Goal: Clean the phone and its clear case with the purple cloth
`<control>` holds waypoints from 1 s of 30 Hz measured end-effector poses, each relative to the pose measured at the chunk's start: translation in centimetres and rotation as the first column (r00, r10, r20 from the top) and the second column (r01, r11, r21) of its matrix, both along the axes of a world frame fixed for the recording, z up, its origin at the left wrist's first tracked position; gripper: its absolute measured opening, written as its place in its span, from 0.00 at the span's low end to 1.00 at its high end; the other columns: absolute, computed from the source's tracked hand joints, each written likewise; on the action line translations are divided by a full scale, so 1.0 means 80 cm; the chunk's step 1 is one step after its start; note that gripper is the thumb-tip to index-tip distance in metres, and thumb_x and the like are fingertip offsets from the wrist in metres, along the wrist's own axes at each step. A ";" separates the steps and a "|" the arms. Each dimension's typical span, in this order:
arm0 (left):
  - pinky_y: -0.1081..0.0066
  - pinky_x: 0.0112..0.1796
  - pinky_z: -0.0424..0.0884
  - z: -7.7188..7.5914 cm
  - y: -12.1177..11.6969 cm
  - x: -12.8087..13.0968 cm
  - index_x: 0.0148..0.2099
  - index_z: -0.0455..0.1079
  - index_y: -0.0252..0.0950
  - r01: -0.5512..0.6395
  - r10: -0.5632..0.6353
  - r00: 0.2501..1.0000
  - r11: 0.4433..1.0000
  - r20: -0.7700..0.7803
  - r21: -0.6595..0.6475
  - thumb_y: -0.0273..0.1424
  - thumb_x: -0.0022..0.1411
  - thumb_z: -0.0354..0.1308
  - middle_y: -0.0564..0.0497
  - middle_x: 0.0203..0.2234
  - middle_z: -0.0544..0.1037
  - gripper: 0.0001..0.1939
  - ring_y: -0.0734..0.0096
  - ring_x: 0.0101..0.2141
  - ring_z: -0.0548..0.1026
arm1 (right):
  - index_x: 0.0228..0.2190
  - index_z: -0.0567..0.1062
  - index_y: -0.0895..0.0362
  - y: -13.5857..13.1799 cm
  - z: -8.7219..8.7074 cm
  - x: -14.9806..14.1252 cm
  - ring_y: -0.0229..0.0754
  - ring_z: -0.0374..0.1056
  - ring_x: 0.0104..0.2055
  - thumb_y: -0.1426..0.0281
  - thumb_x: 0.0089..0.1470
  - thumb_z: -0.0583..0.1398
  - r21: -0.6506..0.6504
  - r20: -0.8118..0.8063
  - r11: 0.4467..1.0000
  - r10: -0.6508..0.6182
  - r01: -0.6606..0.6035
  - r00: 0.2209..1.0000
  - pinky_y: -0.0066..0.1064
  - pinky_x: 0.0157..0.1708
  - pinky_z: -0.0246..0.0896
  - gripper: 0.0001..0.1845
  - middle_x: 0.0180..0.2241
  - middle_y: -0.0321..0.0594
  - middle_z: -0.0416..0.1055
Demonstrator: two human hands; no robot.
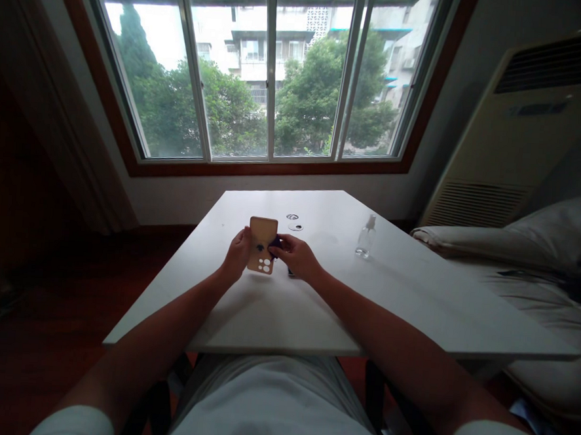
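My left hand grips the left edge of a gold-coloured phone, held upright with its back and camera lenses toward me, just above the white table. My right hand is closed on a small dark cloth pressed against the phone's right side. A dark object lies partly hidden under my right hand on the table.
A small clear spray bottle stands to the right on the table. Two small round items lie beyond the phone. A large window is ahead, a floor-standing air conditioner and a bed with pillow are at right.
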State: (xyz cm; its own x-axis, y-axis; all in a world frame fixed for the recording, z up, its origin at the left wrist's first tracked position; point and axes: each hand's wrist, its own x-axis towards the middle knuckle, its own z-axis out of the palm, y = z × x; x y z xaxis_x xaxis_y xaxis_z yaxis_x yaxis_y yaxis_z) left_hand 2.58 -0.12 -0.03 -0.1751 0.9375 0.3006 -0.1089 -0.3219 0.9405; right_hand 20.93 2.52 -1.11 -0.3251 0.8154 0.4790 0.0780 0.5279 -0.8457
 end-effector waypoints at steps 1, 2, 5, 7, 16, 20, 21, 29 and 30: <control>0.67 0.32 0.74 0.000 0.000 0.000 0.45 0.70 0.34 -0.001 0.001 1.000 1.000 -0.015 0.007 0.58 0.63 0.53 0.46 0.34 0.78 0.30 0.66 0.31 0.76 | 0.49 0.77 0.57 0.000 0.000 0.000 0.45 0.75 0.41 0.63 0.52 0.66 0.000 -0.014 1.000 -0.009 0.009 1.000 0.38 0.44 0.71 0.23 0.40 0.41 0.79; 0.68 0.32 0.74 0.000 0.000 0.001 0.44 0.70 0.34 -0.005 0.006 0.999 1.000 -0.044 0.015 0.57 0.63 0.54 0.47 0.34 0.78 0.29 0.66 0.31 0.76 | 0.50 0.76 0.57 0.000 0.001 0.000 0.45 0.75 0.41 0.63 0.53 0.66 0.002 -0.033 1.000 -0.018 0.018 0.999 0.37 0.44 0.71 0.23 0.40 0.41 0.79; 0.68 0.35 0.74 -0.002 0.001 0.002 0.44 0.69 0.34 -0.008 0.017 0.991 0.998 -0.135 0.068 0.52 0.61 0.61 0.45 0.37 0.78 0.25 0.65 0.35 0.77 | 0.51 0.75 0.57 -0.001 0.004 0.002 0.45 0.75 0.43 0.62 0.54 0.65 0.009 -0.107 0.999 -0.033 0.034 0.994 0.36 0.44 0.71 0.24 0.43 0.43 0.79; 0.66 0.38 0.75 -0.004 0.002 0.002 0.52 0.66 0.34 0.019 0.002 0.985 0.993 -0.174 0.117 0.46 0.57 0.67 0.43 0.43 0.78 0.28 0.63 0.39 0.77 | 0.51 0.75 0.57 -0.001 0.005 0.002 0.45 0.75 0.43 0.62 0.54 0.65 0.011 -0.132 1.000 -0.025 0.026 0.991 0.35 0.44 0.71 0.24 0.44 0.43 0.78; 0.69 0.35 0.73 0.004 0.006 -0.019 0.67 0.55 0.43 -0.024 0.133 0.879 0.972 -0.458 0.236 0.34 0.52 0.71 0.45 0.48 0.75 0.44 0.66 0.36 0.76 | 0.50 0.77 0.56 -0.008 0.010 0.001 0.45 0.75 0.43 0.64 0.55 0.64 0.024 -0.013 0.999 -0.027 0.028 1.000 0.35 0.44 0.70 0.22 0.44 0.42 0.79; 0.71 0.34 0.72 0.011 0.002 -0.023 0.58 0.63 0.40 -0.089 0.225 0.843 0.954 -0.489 0.286 0.39 0.62 0.63 0.48 0.42 0.77 0.24 0.67 0.36 0.75 | 0.52 0.76 0.55 -0.010 0.008 0.002 0.45 0.75 0.42 0.61 0.55 0.64 0.030 -0.010 0.998 -0.046 0.046 0.999 0.36 0.42 0.71 0.23 0.43 0.42 0.79; 0.71 0.33 0.72 0.014 0.000 -0.022 0.56 0.65 0.40 -0.102 0.238 0.842 0.952 -0.485 0.290 0.41 0.65 0.60 0.49 0.40 0.77 0.21 0.68 0.35 0.75 | 0.52 0.76 0.55 -0.011 0.007 0.002 0.45 0.75 0.41 0.60 0.56 0.64 0.041 -0.007 0.998 -0.051 0.051 0.999 0.36 0.43 0.71 0.23 0.43 0.42 0.78; 0.74 0.29 0.71 0.029 -0.023 -0.013 0.49 0.70 0.38 -0.134 0.281 0.834 0.938 -0.474 0.320 0.47 0.70 0.50 0.51 0.33 0.78 0.19 0.72 0.29 0.74 | 0.51 0.75 0.53 -0.021 0.013 0.002 0.43 0.74 0.42 0.60 0.57 0.63 0.157 -0.012 0.982 -0.102 0.103 0.995 0.37 0.45 0.70 0.21 0.45 0.41 0.78; 0.74 0.29 0.72 0.030 -0.024 -0.013 0.49 0.71 0.38 -0.129 0.282 0.828 0.937 -0.484 0.325 0.47 0.70 0.50 0.51 0.33 0.78 0.19 0.72 0.29 0.74 | 0.52 0.75 0.53 -0.023 0.015 0.002 0.43 0.74 0.43 0.61 0.58 0.63 0.168 -0.018 0.979 -0.110 0.112 0.994 0.37 0.46 0.70 0.21 0.46 0.41 0.77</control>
State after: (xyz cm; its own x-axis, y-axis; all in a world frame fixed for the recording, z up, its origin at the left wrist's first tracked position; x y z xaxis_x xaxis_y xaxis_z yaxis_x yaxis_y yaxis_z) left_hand 1.54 -2.03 2.34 -0.1020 0.7669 0.6337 0.4638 -0.5268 0.7123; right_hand 21.07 0.66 0.05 -0.2327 0.7533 0.6151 0.1376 0.6516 -0.7460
